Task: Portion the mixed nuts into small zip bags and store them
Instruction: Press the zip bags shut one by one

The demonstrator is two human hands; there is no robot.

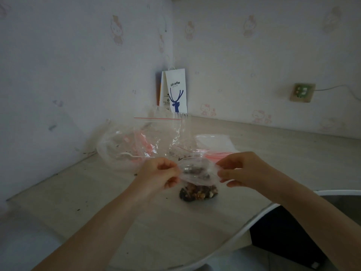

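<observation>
In front of the coffee bag point(176, 90), the small zip bag point(198, 174) already held nuts point(198, 192), its open mouth pinched between left hand point(158, 177) and right hand point(240, 171); sealing and storing seemingly remained.

Bare left grip point(159, 173) and right grip point(240, 169), forearms point(101, 218) likewise uncovered to the frame edge.

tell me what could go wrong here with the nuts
1. The bag is open at the top, pinched only at its edges by the left hand and right hand; a slip could spill the nuts onto the table.
2. Its mouth bows wide, so the zip may close crooked.
</observation>
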